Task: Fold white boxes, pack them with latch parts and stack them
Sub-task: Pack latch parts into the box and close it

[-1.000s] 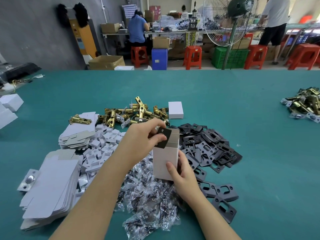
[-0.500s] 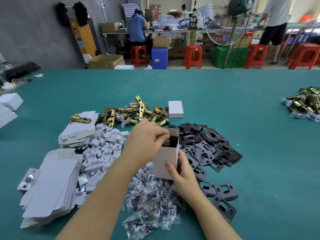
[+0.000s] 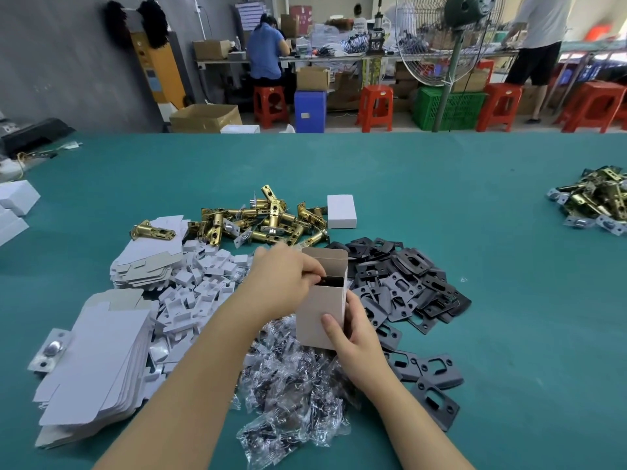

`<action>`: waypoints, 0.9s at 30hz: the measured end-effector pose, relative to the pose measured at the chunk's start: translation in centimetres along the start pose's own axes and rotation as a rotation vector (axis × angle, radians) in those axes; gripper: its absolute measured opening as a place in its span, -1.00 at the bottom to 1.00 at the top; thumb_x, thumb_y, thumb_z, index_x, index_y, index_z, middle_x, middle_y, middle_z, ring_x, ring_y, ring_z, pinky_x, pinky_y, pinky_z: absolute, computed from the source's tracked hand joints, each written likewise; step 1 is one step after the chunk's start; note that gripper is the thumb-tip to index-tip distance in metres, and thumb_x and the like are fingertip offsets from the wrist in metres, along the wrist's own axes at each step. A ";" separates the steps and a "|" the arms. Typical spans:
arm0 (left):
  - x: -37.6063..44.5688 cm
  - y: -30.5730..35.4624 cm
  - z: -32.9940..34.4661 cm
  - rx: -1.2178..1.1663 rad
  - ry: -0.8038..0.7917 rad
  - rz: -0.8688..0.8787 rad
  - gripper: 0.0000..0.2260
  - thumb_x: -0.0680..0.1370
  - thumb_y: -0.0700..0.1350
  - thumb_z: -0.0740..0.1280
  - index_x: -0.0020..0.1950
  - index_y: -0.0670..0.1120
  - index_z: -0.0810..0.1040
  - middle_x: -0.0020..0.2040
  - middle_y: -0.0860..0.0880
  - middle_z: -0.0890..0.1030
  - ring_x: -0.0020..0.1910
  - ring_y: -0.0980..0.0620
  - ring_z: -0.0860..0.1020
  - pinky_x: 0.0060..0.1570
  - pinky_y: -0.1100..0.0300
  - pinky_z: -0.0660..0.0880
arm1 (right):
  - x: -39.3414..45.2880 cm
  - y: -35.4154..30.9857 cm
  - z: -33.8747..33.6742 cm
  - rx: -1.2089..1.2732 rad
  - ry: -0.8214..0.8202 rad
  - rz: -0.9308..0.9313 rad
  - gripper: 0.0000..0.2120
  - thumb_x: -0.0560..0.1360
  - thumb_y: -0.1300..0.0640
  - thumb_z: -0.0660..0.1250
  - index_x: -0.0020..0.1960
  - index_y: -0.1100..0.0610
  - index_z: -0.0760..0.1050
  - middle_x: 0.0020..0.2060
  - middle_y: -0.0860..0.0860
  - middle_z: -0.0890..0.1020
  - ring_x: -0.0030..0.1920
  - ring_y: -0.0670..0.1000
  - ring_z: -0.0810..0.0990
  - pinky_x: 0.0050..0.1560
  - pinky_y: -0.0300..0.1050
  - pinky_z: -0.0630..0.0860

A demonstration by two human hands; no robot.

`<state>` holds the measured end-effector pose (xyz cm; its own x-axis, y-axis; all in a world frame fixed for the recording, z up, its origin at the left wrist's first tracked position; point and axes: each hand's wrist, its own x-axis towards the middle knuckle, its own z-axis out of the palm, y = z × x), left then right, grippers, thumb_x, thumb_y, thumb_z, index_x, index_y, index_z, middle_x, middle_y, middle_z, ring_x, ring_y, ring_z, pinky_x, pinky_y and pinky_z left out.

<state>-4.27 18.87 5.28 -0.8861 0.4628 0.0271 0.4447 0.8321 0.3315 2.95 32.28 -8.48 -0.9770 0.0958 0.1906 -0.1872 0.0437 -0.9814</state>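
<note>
My right hand (image 3: 349,337) grips a small white box (image 3: 319,310) that stands upright with its top flap open, above a heap of clear screw bags (image 3: 291,391). At the box's mouth my left hand (image 3: 283,279) has its fingertips curled on a dark plate (image 3: 330,282) that sits almost wholly inside. Loose black strike plates (image 3: 407,286) lie to the right of the box. Brass latches (image 3: 264,222) are piled behind it. A closed white box (image 3: 341,211) lies flat beside the latches.
Flat unfolded box blanks (image 3: 91,374) are stacked at the left, with white plastic inserts (image 3: 193,293) beside them. More white boxes (image 3: 15,205) sit at the far left edge. A second latch pile (image 3: 597,201) lies far right on the green table (image 3: 475,198).
My left hand has pushed the dark plate down from above the box's mouth into the box. The right hand keeps the same hold on the box.
</note>
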 end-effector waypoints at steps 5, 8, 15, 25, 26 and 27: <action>0.6 0.3 -0.4 0.132 -0.077 -0.001 -0.76 0.70 -0.05 0.20 0.07 0.18 0.64 0.06 0.13 0.66 0.14 0.03 0.46 0.27 -0.05 0.20 | 0.0 0.2 0.0 -0.004 -0.005 -0.005 -0.64 0.55 -0.18 0.32 0.30 -0.44 0.35 0.13 -0.22 0.62 0.14 -0.06 0.64 0.03 -0.06 0.66; 0.7 0.2 -0.3 0.165 -0.041 -0.016 -0.75 0.70 -0.06 0.19 0.03 0.20 0.62 0.03 0.14 0.67 0.17 0.04 0.47 0.25 -0.04 0.18 | 0.0 0.1 0.1 -0.007 -0.006 -0.003 -0.64 0.55 -0.18 0.31 0.29 -0.47 0.34 0.14 -0.23 0.61 0.14 -0.07 0.63 0.01 -0.11 0.65; 0.5 0.1 -0.3 0.148 0.017 -0.034 -0.77 0.70 -0.06 0.21 0.04 0.18 0.63 0.00 0.16 0.66 0.14 0.06 0.46 0.25 -0.03 0.18 | 0.0 0.1 0.1 0.011 -0.014 0.002 -0.64 0.57 -0.16 0.31 0.32 -0.41 0.35 0.14 -0.19 0.62 0.14 -0.04 0.63 0.04 -0.06 0.65; 0.3 0.6 0.1 0.182 -0.057 0.008 -0.74 0.71 -0.05 0.15 0.07 0.20 0.61 -0.02 0.15 0.61 0.12 0.06 0.39 0.22 -0.03 0.16 | -0.1 0.2 -0.1 0.028 -0.010 0.031 -0.64 0.59 -0.09 0.29 0.33 -0.39 0.35 0.15 -0.19 0.61 0.15 -0.04 0.63 0.06 -0.06 0.65; 0.3 0.7 0.2 0.189 -0.082 0.016 -0.72 0.71 -0.06 0.11 0.07 0.19 0.59 -0.03 0.14 0.61 0.11 0.05 0.37 0.19 -0.02 0.16 | -0.1 0.2 -0.1 0.028 -0.010 0.029 -0.65 0.59 -0.09 0.29 0.32 -0.40 0.36 0.14 -0.19 0.61 0.15 -0.04 0.63 0.06 -0.06 0.64; 0.3 0.8 0.2 0.187 -0.105 0.019 -0.70 0.71 -0.08 0.07 0.06 0.17 0.57 -0.04 0.13 0.61 0.08 0.06 0.38 0.16 -0.01 0.14 | -0.1 0.1 0.0 0.028 -0.012 0.026 -0.66 0.59 -0.10 0.29 0.31 -0.40 0.36 0.14 -0.19 0.61 0.14 -0.04 0.63 0.05 -0.07 0.64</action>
<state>-4.12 19.72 5.35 -0.8631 0.5001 -0.0704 0.4864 0.8606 0.1512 3.00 32.33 -8.62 -0.9827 0.0845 0.1651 -0.1645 0.0140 -0.9863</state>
